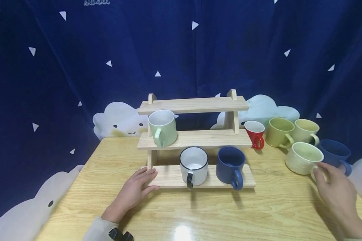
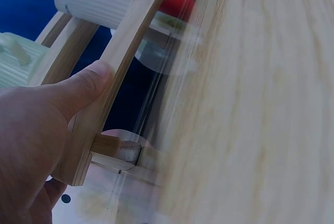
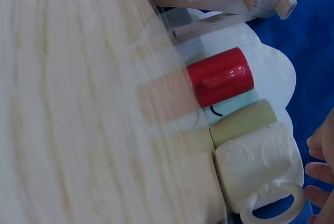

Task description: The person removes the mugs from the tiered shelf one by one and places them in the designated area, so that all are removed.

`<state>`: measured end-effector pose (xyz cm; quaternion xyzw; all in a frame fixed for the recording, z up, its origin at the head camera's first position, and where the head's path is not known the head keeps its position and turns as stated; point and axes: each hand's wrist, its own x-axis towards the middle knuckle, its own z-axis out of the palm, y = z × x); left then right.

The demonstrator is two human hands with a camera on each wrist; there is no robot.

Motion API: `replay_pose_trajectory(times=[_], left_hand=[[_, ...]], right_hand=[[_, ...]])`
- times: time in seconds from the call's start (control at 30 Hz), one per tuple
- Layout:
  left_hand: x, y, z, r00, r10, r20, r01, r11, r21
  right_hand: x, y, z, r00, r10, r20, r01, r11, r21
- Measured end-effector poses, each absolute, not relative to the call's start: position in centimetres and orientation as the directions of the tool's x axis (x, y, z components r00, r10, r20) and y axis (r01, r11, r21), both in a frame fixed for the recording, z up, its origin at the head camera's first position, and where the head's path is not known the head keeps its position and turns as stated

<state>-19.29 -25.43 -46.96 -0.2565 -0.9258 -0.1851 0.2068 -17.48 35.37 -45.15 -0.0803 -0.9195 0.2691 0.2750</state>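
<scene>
My left hand [image 1: 137,187] grips the left end of the wooden tiered rack [image 1: 169,175]; in the left wrist view the thumb lies on the board and fingers reach beneath it. At the right, my right hand [image 1: 335,187] is beside the handle of a cream embossed mug [image 1: 303,159]. In the right wrist view its fingers [image 3: 318,172] are bent, close to the mug handle [image 3: 274,203] but not through it. On the rack stand a white mug with black rim [image 1: 194,165], a navy mug [image 1: 230,165] and, one tier up, a pale green ribbed mug [image 1: 166,130].
Behind the cream mug stand a red mug [image 1: 253,132], an olive mug [image 1: 279,130] and a pale yellow mug [image 1: 305,130]. A dark blue mug [image 1: 333,152] is beside it. A navy curtain [image 1: 181,50] hangs behind the wooden table [image 1: 217,214]; cloud-shaped cushions [image 1: 120,117] line its edges.
</scene>
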Motion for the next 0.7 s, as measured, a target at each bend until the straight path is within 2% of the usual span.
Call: replay_pose_trajectory(times=[0.17, 0.3, 0.47, 0.7], left_hand=[[-19.5, -25.5, -47.1, -0.768, 0.404, 0.497, 0.564, 0.795, 0.224], [-19.5, -25.5, -46.9, -0.778, 0.4, 0.484, 0.555, 0.798, 0.233], [-19.4, -25.4, -46.9, -0.794, 0.39, 0.467, 0.541, 0.803, 0.249], [-19.4, -25.4, -46.9, -0.787, 0.395, 0.474, 0.548, 0.801, 0.243]], right_hand=[[-17.6, 34.5, -44.5, -0.818, 0.25, 0.517, -0.059, 0.859, -0.509], [-17.6, 33.3, -43.5, -0.806, 0.209, 0.553, -0.108, 0.867, -0.486], [-17.5, 31.5, -42.1, -0.829, 0.166, 0.534, -0.145, 0.859, -0.492], [-17.9, 28.8, -40.6, -0.842, 0.09, 0.533, -0.211, 0.853, -0.477]])
